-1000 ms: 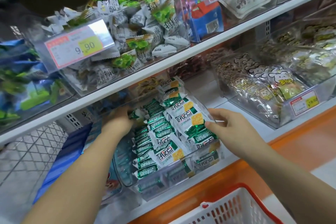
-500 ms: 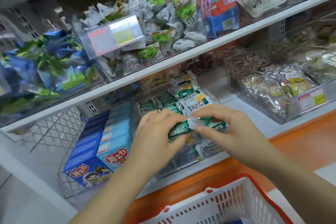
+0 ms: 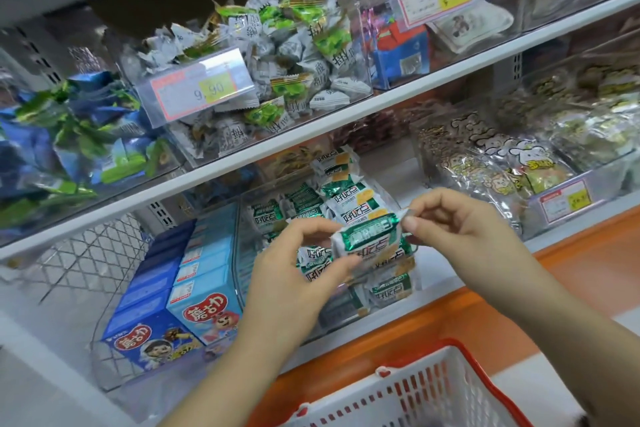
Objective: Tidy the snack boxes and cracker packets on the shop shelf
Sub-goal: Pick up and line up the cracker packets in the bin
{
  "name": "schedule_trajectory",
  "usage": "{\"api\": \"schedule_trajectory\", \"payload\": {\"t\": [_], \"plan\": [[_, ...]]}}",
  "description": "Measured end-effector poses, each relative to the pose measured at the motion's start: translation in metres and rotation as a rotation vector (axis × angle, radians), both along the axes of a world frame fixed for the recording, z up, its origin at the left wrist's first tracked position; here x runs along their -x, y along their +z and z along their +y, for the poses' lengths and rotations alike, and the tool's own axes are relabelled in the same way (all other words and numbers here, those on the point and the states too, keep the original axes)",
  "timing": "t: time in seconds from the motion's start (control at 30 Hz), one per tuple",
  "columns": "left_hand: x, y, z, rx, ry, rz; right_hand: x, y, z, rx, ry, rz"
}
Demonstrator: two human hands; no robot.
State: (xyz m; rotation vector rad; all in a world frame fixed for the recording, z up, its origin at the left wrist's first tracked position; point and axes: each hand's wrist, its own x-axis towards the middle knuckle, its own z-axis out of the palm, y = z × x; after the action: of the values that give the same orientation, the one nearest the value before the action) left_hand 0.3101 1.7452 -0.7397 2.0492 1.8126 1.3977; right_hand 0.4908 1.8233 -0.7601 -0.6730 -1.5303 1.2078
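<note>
A green-and-white cracker packet (image 3: 370, 241) was held between both hands. The right hand (image 3: 460, 232) pinched the crimped end of the packet between thumb and forefinger, with its other fingers loosely curled. The left hand (image 3: 294, 267) clasped the opposite end, thumb underneath and fingers curved over the top edge.

Directly behind and below the held packet lay more cracker packets (image 3: 349, 198) of the same kind. They were stacked unevenly in a clear plastic bin (image 3: 242, 253) on the lower shelf (image 3: 436, 274), some flat and some tilted.

Just left of the left hand stood a row of light-blue snack boxes (image 3: 204, 274). A row of dark-blue snack boxes (image 3: 149, 291) stood beside it, with wire mesh (image 3: 69, 253) further left. To the right of the right hand, another clear bin held cartoon-printed bags (image 3: 502, 166).

Above the hands ran the white edge of the upper shelf (image 3: 311, 128). It carried a bin of wrapped sweets (image 3: 287, 55) with a price tag (image 3: 201, 88) reading 9.90. Below the wrists, nearest the person, was a red-rimmed white basket (image 3: 433, 392).
</note>
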Motion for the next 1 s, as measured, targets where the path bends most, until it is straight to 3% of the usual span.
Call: {"api": "schedule_trajectory", "payload": {"t": [0.1, 0.27, 0.43, 0.6, 0.77, 1.0], "plan": [[-0.004, 0.003, -0.006, 0.001, -0.026, -0.146, 0.001, -0.001, 0.001, 0.074, 0.020, 0.044], [-0.003, 0.002, -0.009, -0.024, -0.022, -0.214, 0.005, 0.001, -0.002, 0.114, 0.034, 0.066], [-0.002, 0.005, -0.004, 0.060, 0.044, -0.409, 0.007, 0.003, -0.007, 0.040, 0.053, -0.069], [0.009, -0.001, 0.012, 0.206, 0.132, -0.635, 0.011, 0.003, -0.012, 0.142, 0.195, -0.147], [0.003, -0.006, 0.010, 0.464, -0.030, -0.795, 0.012, -0.006, -0.004, 0.362, 0.117, -0.022], [0.000, -0.004, 0.008, 0.568, -0.067, -1.136, 0.013, -0.007, 0.001, 0.660, 0.144, 0.215]]}}
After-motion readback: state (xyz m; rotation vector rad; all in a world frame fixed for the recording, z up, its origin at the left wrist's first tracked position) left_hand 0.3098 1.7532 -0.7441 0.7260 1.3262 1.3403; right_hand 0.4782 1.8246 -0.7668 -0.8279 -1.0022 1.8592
